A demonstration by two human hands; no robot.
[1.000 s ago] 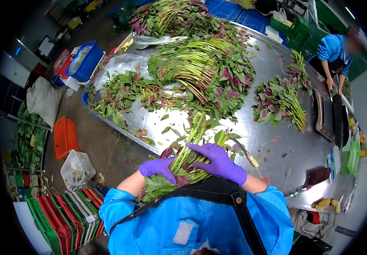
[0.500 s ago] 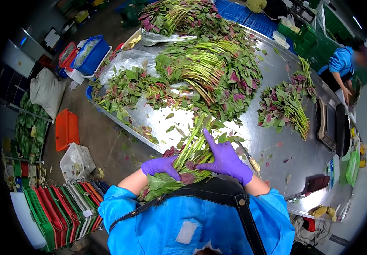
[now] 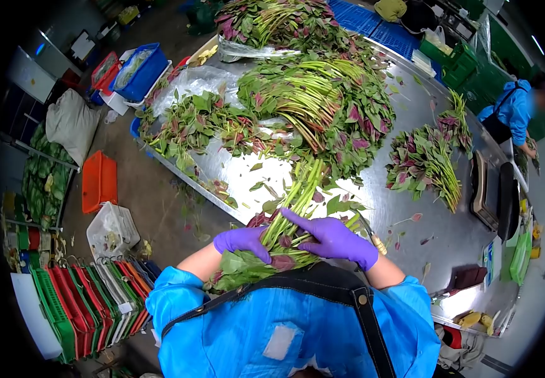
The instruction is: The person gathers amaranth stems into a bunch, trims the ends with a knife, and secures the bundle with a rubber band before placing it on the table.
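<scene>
A bunch of amaranth greens is held close to my apron, stems pointing away from me and leaves toward my body. My left hand, in a purple glove, is wrapped round its left side near the leaves. My right hand, gloved too, grips it from the right, with the index finger laid along the stems. Beside the right hand lies a knife with a wooden handle. Beyond the bunch, a large heap of amaranth covers the metal table. A smaller tied-looking pile rests to the right.
A weighing scale stands at the table's right side. On the left floor are an orange crate, a white basket and several stacked coloured crates. A co-worker in blue works at far right.
My right hand's index finger has swung left across the stems, and the hand has slid slightly down. The co-worker at right has shifted posture. My left hand still holds the bunch.
</scene>
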